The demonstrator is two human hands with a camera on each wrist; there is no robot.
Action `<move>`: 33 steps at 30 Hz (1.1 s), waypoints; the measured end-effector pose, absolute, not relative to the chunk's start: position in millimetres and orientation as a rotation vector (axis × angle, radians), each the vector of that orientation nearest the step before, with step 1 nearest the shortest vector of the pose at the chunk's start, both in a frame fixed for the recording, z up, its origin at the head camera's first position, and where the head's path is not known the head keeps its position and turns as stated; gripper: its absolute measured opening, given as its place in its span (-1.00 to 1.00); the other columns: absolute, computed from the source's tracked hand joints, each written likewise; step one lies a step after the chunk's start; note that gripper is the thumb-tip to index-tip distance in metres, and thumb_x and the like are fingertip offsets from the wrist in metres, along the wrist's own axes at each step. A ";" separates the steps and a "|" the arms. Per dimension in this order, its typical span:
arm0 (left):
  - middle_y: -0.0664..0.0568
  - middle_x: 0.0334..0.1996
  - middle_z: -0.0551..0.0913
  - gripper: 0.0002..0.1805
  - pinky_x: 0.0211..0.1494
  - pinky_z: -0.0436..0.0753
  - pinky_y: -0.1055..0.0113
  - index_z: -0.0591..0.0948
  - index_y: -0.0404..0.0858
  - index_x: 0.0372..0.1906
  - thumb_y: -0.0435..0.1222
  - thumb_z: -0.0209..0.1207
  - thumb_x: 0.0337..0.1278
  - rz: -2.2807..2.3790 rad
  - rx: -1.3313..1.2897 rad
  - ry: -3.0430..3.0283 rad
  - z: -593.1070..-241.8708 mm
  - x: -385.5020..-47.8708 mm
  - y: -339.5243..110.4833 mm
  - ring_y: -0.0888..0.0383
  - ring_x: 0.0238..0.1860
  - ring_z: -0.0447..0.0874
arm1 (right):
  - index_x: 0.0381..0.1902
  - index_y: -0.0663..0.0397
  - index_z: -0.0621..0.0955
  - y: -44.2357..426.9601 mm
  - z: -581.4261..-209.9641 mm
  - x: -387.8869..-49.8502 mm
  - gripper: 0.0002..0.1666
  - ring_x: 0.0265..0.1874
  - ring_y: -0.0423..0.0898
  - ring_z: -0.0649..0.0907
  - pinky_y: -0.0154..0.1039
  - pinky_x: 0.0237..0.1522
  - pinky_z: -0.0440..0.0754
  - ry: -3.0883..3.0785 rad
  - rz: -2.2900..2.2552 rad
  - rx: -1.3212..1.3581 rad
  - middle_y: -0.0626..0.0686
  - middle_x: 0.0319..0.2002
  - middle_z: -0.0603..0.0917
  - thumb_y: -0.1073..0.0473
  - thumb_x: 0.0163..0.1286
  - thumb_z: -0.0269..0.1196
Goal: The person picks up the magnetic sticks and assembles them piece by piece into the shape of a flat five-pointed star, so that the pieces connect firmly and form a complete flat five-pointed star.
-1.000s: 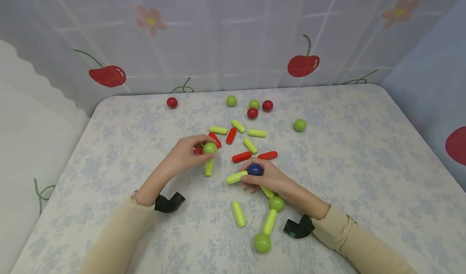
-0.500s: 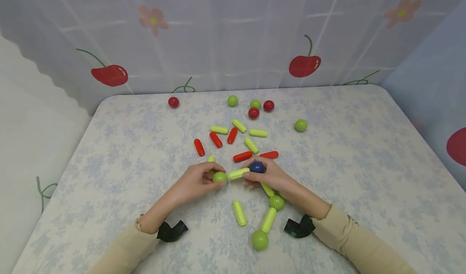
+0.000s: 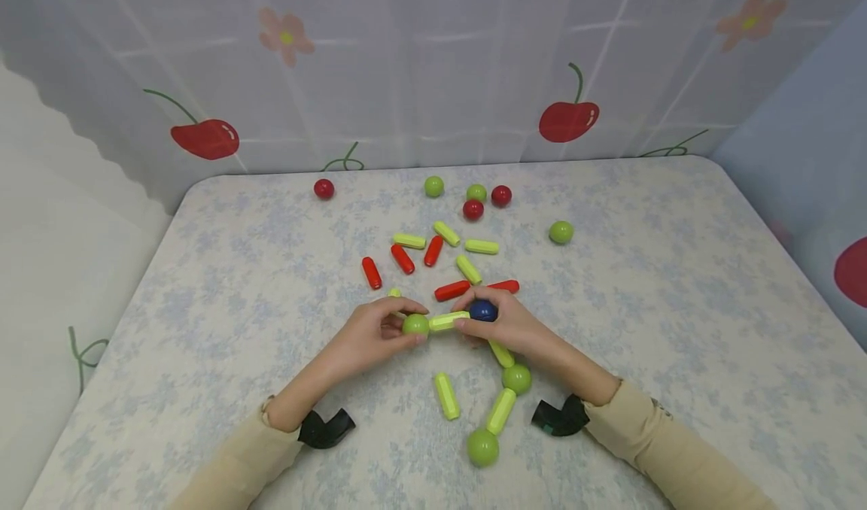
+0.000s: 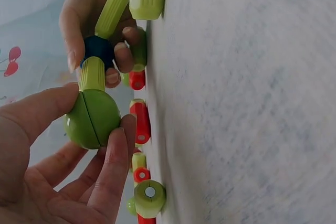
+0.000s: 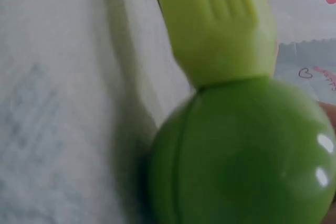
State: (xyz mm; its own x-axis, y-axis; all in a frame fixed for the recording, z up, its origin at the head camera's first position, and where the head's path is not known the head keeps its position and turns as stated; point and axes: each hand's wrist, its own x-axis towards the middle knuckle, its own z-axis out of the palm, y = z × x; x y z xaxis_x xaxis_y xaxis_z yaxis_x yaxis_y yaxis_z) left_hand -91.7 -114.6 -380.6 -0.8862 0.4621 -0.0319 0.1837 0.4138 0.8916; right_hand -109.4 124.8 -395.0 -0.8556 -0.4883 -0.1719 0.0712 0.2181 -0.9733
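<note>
My left hand (image 3: 369, 335) pinches a glossy green ball (image 3: 416, 324) between thumb and fingers. That ball meets the free end of a yellow-green ribbed rod (image 3: 447, 321); the left wrist view shows no gap between them. At the rod's other end, my right hand (image 3: 504, 323) grips a dark blue ball (image 3: 483, 311). From the blue ball a chain runs toward the near side: a rod (image 3: 501, 354), a green ball (image 3: 517, 378), another rod (image 3: 500, 411) and an end green ball (image 3: 483, 447). A green ball (image 5: 247, 156) and its rod fill much of the right wrist view.
A loose yellow-green rod (image 3: 447, 396) lies between the forearms. Beyond the hands are scattered red rods (image 3: 403, 259) and yellow-green rods (image 3: 482, 247). Red balls (image 3: 324, 189) and green balls (image 3: 561, 232) lie farther back on the patterned tabletop (image 3: 643, 269).
My left hand has come nearer and to the right with the green ball, leaving a red rod uncovered and bringing the ball against the held rod. The right hand has barely moved.
</note>
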 end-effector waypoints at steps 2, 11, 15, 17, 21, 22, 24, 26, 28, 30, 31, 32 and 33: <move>0.05 -0.15 0.59 -0.67 -0.21 0.59 0.36 0.62 -0.26 -0.04 -0.36 0.33 0.03 1.460 0.592 2.406 -381.2 -92.8 -113.4 0.18 -0.24 0.61 | -0.19 0.09 0.64 125.7 -393.7 -110.2 -0.77 -0.32 -0.01 0.56 -0.16 -0.28 0.56 2.145 -1.599 -0.465 0.08 -0.21 0.58 0.12 0.22 0.34; 0.06 -0.10 0.59 -0.62 -0.18 0.58 0.36 0.60 -0.29 0.01 -0.35 0.33 0.03 1.505 0.582 2.391 -379.6 -98.4 -107.4 0.16 -0.20 0.59 | -0.29 0.07 0.68 130.6 -392.4 -114.3 -0.86 -0.50 -0.07 0.53 -0.23 -0.43 0.52 2.259 -1.492 -0.664 -0.02 -0.38 0.61 0.16 0.20 0.36; 0.05 -0.10 0.59 -0.62 -0.16 0.58 0.33 0.60 -0.30 0.01 -0.31 0.33 0.05 1.546 0.600 2.384 -379.9 -102.0 -104.3 0.15 -0.20 0.60 | -0.29 0.07 0.67 130.8 -395.3 -114.3 -0.85 -0.44 -0.08 0.56 -0.21 -0.38 0.51 2.270 -1.484 -0.690 -0.04 -0.42 0.61 0.14 0.22 0.34; 0.02 -0.10 0.59 -0.60 -0.14 0.57 0.32 0.58 -0.30 0.04 -0.30 0.32 0.06 1.542 0.601 2.403 -380.2 -102.0 -103.7 0.14 -0.20 0.60 | -0.24 0.07 0.66 130.8 -396.3 -114.0 -0.84 -0.50 -0.08 0.56 -0.21 -0.42 0.52 2.253 -1.493 -0.679 -0.03 -0.44 0.61 0.13 0.24 0.32; -0.01 -0.18 0.60 -0.56 -0.18 0.58 0.33 0.54 -0.28 0.08 -0.27 0.30 0.09 1.464 0.546 2.490 -380.1 -96.4 -106.3 0.15 -0.24 0.62 | -0.16 0.10 0.64 130.6 -397.0 -113.6 -0.79 -0.66 -0.07 0.50 -0.23 -0.57 0.50 2.231 -1.513 -0.658 0.01 -0.49 0.58 0.16 0.27 0.29; 0.02 -0.24 0.60 -0.58 -0.20 0.58 0.34 0.54 -0.28 0.07 -0.25 0.30 0.09 1.422 0.531 2.518 -380.3 -93.7 -107.8 0.17 -0.27 0.61 | -0.14 0.11 0.64 130.6 -397.3 -113.7 -0.78 -0.68 -0.06 0.49 -0.24 -0.59 0.49 2.231 -1.514 -0.655 0.02 -0.49 0.57 0.16 0.27 0.29; 0.09 -0.36 0.59 -0.66 -0.28 0.57 0.36 0.57 -0.27 -0.03 -0.22 0.30 0.10 1.330 0.524 2.578 -381.5 -85.3 -108.5 0.23 -0.37 0.58 | -0.13 0.14 0.63 131.0 -396.8 -113.5 -0.77 -0.67 -0.06 0.49 -0.24 -0.59 0.49 2.238 -1.516 -0.648 0.02 -0.48 0.58 0.17 0.28 0.29; 0.17 -0.44 0.54 -0.72 -0.35 0.53 0.37 0.59 -0.24 -0.13 -0.19 0.30 0.10 1.202 0.555 2.624 -383.2 -74.7 -106.4 0.29 -0.44 0.51 | -0.13 0.15 0.63 131.8 -395.6 -113.5 -0.76 -0.66 -0.04 0.50 -0.24 -0.58 0.50 2.241 -1.519 -0.633 0.03 -0.45 0.59 0.18 0.27 0.29; 0.18 -0.45 0.49 -0.74 -0.38 0.49 0.37 0.60 -0.22 -0.17 -0.16 0.29 0.10 1.071 0.626 2.650 -384.6 -63.2 -101.1 0.30 -0.50 0.45 | -0.14 0.16 0.63 132.5 -395.4 -113.9 -0.77 -0.64 -0.03 0.51 -0.24 -0.58 0.51 2.239 -1.530 -0.618 0.03 -0.43 0.60 0.18 0.27 0.29; 0.16 -0.41 0.49 -0.68 -0.40 0.47 0.38 0.61 -0.21 -0.14 -0.10 0.29 0.09 0.939 0.699 2.667 -385.0 -52.8 -93.6 0.30 -0.50 0.42 | -0.14 0.16 0.63 133.2 -394.7 -114.1 -0.77 -0.64 -0.02 0.52 -0.24 -0.58 0.51 2.239 -1.540 -0.604 0.03 -0.42 0.60 0.19 0.26 0.29; 0.13 -0.37 0.49 -0.63 -0.40 0.47 0.37 0.60 -0.21 -0.10 -0.05 0.28 0.09 0.874 0.727 2.670 -384.5 -48.7 -89.8 0.29 -0.50 0.42 | -0.14 0.17 0.63 133.3 -394.5 -114.3 -0.77 -0.64 -0.02 0.52 -0.24 -0.58 0.51 2.236 -1.546 -0.598 0.04 -0.41 0.60 0.19 0.26 0.29; 0.11 -0.33 0.51 -0.57 -0.41 0.47 0.36 0.59 -0.21 -0.05 -0.01 0.27 0.07 0.820 0.754 2.669 -384.0 -45.3 -86.1 0.29 -0.50 0.43 | -0.14 0.18 0.63 133.3 -394.1 -114.2 -0.76 -0.64 -0.01 0.52 -0.24 -0.58 0.51 2.231 -1.554 -0.595 0.03 -0.41 0.60 0.20 0.26 0.29; 0.08 -0.30 0.54 -0.51 -0.41 0.49 0.35 0.57 -0.21 -0.01 0.03 0.27 0.06 0.770 0.776 2.673 -383.6 -42.2 -82.5 0.27 -0.49 0.46 | -0.13 0.19 0.62 133.3 -394.2 -114.3 -0.76 -0.64 0.00 0.52 -0.24 -0.58 0.51 2.226 -1.559 -0.595 0.04 -0.41 0.61 0.20 0.26 0.29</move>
State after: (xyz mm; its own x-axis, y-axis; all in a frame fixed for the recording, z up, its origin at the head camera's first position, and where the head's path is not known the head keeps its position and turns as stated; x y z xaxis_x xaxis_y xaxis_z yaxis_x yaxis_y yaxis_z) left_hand -42.2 -82.5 -383.6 -0.8259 0.5564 -0.0909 0.4228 0.7179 0.5530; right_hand -114.3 133.3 -394.2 -0.8475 -0.5286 -0.0493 -0.1345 0.3036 -0.9433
